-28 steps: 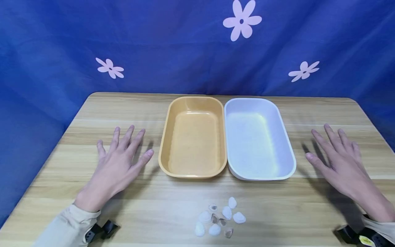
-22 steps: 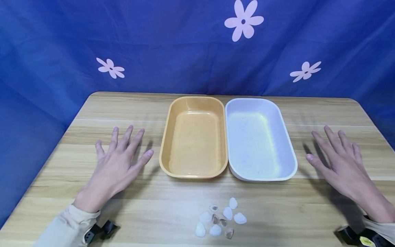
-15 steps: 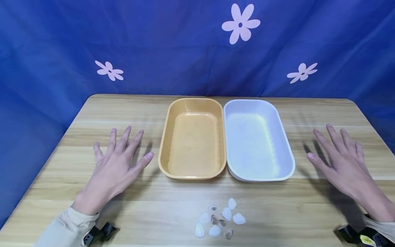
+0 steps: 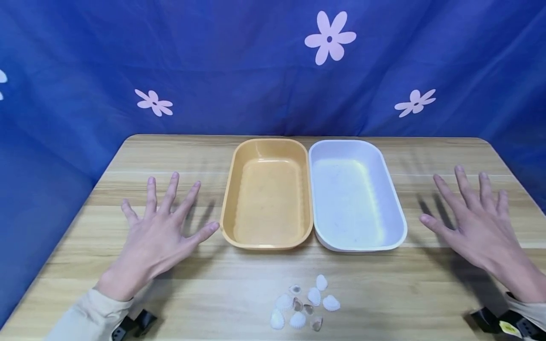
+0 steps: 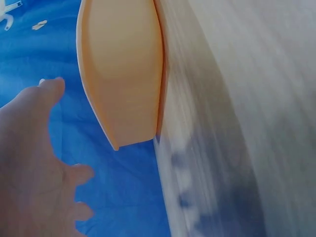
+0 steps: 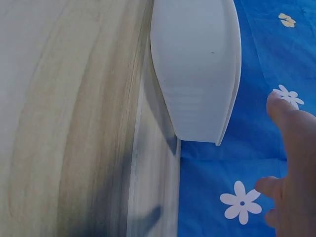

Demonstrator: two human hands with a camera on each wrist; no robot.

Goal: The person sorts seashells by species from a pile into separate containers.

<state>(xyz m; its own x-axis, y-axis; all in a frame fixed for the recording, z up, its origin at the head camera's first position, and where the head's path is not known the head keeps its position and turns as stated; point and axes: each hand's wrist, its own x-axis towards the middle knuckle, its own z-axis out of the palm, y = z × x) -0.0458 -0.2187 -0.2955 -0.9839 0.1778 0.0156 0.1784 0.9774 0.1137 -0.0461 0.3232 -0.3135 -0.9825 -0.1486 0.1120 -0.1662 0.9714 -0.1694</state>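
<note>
Two bare hands, all digits extended and splayed. Left hand, left of centre in the head frame: fingers straight toward the top, thumb out to the right. Its thumb tip shows just beside the rim of the tan plastic tray; the left wrist view shows the two apart. Right hand, right side of the head frame: same spread, thumb pointing left toward the white plastic tray, tabletop visible between them. We see shadows offset from both hands, so we read them as hovering.

Trays sit side by side mid-frame, tan on the left, white on the right, long sides running up the frame. Rims look to touch near their lower ends. We count ten seashells in a loose cluster at lower centre, below the trays: six white ribbed shells, four smaller brown-grey shells mixed in among them.

Further out: light sleeves in the lower corners, a black wrist unit by the left cuff, another black wrist unit by the right. All on a wood-grain table. Blue curtain with white flower prints fills the top.
</note>
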